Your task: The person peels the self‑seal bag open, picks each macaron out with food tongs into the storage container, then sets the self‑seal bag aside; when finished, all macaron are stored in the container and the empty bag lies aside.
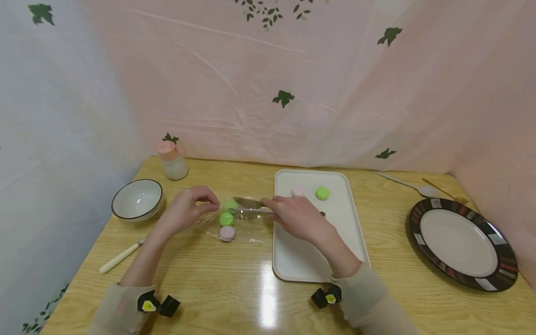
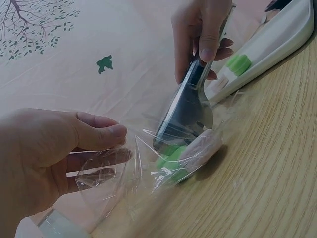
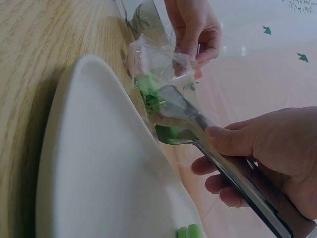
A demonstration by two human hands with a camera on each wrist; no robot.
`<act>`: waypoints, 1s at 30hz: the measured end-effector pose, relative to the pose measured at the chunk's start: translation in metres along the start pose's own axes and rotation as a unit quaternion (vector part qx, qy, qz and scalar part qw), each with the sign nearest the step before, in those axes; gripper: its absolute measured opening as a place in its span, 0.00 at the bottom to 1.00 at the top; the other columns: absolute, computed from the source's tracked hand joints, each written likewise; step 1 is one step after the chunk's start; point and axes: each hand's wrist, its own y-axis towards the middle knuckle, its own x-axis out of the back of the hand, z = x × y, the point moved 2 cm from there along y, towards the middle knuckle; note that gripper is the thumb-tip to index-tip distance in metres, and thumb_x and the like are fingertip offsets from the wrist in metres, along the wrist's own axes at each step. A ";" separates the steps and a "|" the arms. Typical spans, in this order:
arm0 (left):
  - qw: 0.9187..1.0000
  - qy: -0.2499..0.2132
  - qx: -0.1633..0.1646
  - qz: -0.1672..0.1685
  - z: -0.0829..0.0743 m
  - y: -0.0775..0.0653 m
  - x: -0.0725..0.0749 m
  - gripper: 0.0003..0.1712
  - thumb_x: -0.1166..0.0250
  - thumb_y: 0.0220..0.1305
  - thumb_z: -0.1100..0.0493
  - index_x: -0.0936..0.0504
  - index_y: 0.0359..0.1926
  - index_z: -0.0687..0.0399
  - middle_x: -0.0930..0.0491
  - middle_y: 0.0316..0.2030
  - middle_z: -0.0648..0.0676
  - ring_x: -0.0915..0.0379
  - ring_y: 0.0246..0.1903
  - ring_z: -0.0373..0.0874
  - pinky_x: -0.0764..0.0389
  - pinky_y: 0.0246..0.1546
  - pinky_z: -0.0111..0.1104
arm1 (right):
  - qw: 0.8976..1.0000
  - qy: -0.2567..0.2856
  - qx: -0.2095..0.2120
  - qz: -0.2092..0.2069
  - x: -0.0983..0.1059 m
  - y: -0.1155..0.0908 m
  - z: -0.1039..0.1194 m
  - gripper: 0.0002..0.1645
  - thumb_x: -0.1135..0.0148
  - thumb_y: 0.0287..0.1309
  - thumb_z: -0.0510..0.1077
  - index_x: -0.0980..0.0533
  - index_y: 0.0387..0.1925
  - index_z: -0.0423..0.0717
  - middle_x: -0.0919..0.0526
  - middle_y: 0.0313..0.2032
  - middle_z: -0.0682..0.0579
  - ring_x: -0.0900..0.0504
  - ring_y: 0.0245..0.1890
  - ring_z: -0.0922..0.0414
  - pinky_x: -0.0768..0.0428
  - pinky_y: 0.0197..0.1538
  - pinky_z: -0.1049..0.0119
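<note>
Holding one bag [image 1: 245, 231] and one tongs [image 2: 182, 110], two hands [image 1: 185, 208] [image 1: 300, 217] flank three macarons [image 1: 226, 219] [image 1: 227, 233] [image 1: 230, 205].

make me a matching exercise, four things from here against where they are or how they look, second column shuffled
Column one
1. tongs
2. bag
3. tray
4. plate

Column two
A. white and rectangular, with rounded corners
B. pinched by the left hand
C. round, with a dark patterned rim
D. held in the right hand

Pairs: 1-D, 2-B, 3-A, 4-C
</note>
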 end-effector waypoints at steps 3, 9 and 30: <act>1.000 0.002 0.004 0.001 0.001 0.000 0.000 0.05 0.32 0.57 0.56 0.17 0.32 0.52 0.17 0.32 0.47 0.20 0.39 0.42 0.19 0.45 0.40 | 1.000 -0.006 0.004 -0.003 0.000 0.001 0.001 0.23 0.37 0.58 0.48 0.27 0.56 0.58 0.16 0.36 0.58 0.24 0.26 0.63 0.31 0.23 0.71; 1.000 0.004 0.017 0.002 0.000 -0.001 0.001 0.05 0.33 0.57 0.55 0.17 0.32 0.50 0.17 0.33 0.47 0.20 0.40 0.43 0.19 0.46 0.43 | 1.000 -0.011 0.005 -0.001 0.003 -0.001 0.001 0.23 0.37 0.58 0.48 0.27 0.56 0.58 0.17 0.36 0.59 0.26 0.24 0.64 0.31 0.23 0.71; 1.000 0.023 0.006 0.000 0.000 -0.001 -0.001 0.03 0.32 0.57 0.55 0.17 0.31 0.48 0.17 0.32 0.45 0.20 0.39 0.40 0.20 0.42 0.37 | 1.000 -0.017 -0.005 0.015 0.010 -0.009 -0.002 0.22 0.37 0.58 0.49 0.26 0.56 0.59 0.17 0.37 0.59 0.25 0.25 0.62 0.30 0.23 0.69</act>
